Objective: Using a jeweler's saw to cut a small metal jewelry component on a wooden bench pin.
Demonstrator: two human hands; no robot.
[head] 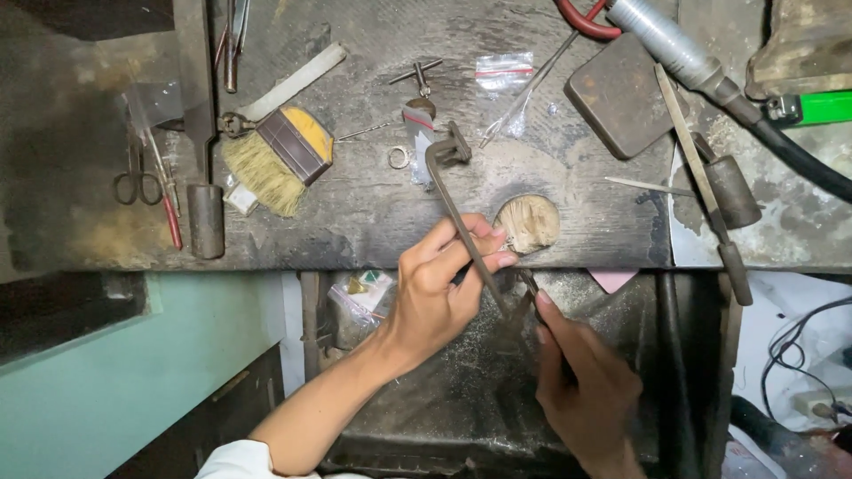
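From the head camera, the left hand (444, 284) is closed around the thin dark bar of a jeweller's saw frame (468, 232), fingers and thumb pinching it partway along; the frame slants from its hooked upper end, which lies over the worn wooden bench (373, 204), down toward the lower right in front of the bench edge. The right hand (581, 381) comes up from below with its fingers gathered at the frame's lower end, gripping there, though motion blur hides exactly how. Just beside the frame, a pale rounded wooden peg (528, 222) sits at the bench edge. Further left on the bench lie a yellow-backed brush (282, 155), small scissors (138, 177) and a small metal ring (398, 158). To the right rest a dark flat block (617, 98), a long file (701, 186) and a green lighter (821, 107).
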